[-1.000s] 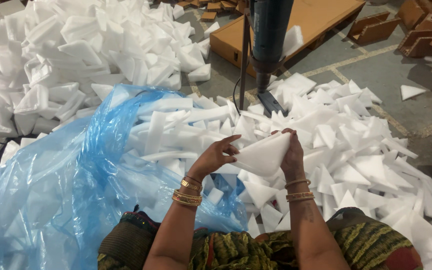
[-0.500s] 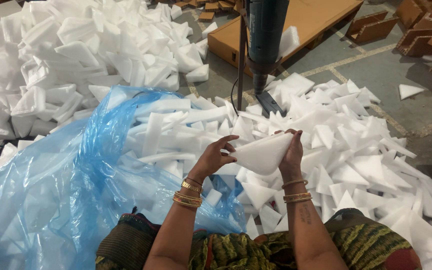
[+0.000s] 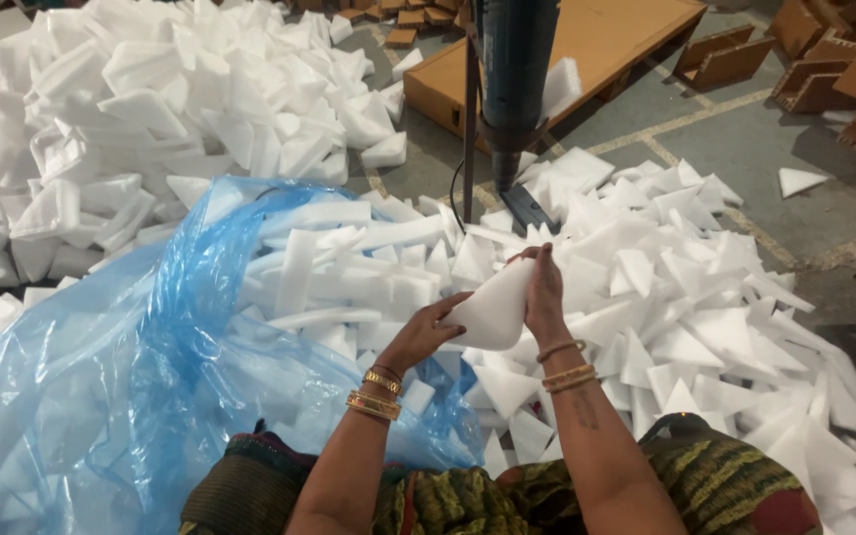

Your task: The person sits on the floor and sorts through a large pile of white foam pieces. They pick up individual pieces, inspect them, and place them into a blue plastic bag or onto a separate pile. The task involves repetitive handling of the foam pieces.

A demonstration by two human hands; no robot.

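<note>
Seated amid a foam heap, a person's left hand [image 3: 428, 332] and right hand [image 3: 544, 289] grip a stack of white foam wedges [image 3: 492, 307], seemingly squaring it, with the open blue plastic bag [image 3: 121, 386] just beside.

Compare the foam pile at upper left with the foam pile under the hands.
The upper-left foam pile holds mostly thick, blocky pieces; the foam pile by the hands holds flatter triangular pieces. The upper-left pile lies clear of the blue plastic bag; the near pile spills into it. Both are white foam on the floor.
</note>
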